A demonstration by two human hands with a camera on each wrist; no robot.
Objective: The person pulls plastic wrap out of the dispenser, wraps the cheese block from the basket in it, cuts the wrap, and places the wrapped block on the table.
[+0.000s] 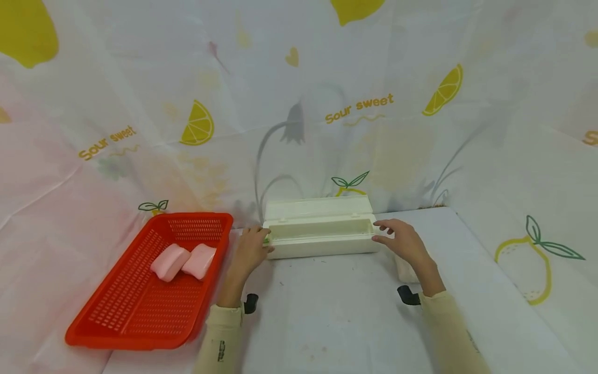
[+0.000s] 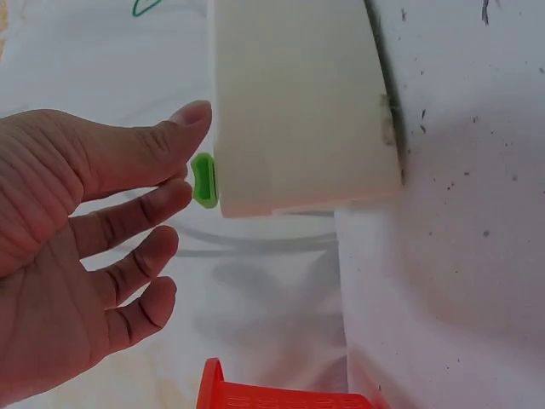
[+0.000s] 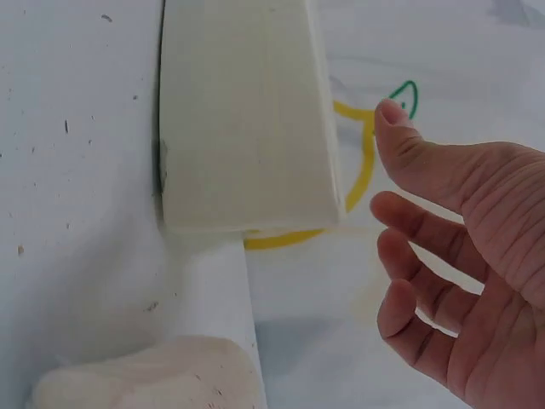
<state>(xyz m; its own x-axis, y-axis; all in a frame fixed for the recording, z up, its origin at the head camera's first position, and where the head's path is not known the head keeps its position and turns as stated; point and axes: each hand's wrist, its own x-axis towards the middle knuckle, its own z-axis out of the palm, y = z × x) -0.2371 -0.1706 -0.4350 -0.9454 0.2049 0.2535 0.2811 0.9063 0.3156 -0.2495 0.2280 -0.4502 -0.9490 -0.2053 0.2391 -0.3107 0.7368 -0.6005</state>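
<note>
A long white lidded box point(image 1: 322, 246) stands near the wall with its lid point(image 1: 317, 208) raised and its inside showing. A small green plastic piece point(image 2: 204, 180) sits at the rim of its left end. My left hand point(image 1: 251, 249) is at that end, thumb tip by the box edge and index fingertip against or just beside the green piece; no grip shows. At the opposite end hovers my right hand point(image 1: 405, 242), its fingers loosely bent and apart from the box in the right wrist view, holding nothing.
To the left, a red plastic basket point(image 1: 196, 311) contains two pink wrapped packs point(image 1: 170, 262). A pale, soft-looking bundle point(image 3: 153, 375) lies on the white table point(image 1: 322, 317) beneath my right wrist. Behind the box hangs a lemon-print sheet point(image 1: 261, 67).
</note>
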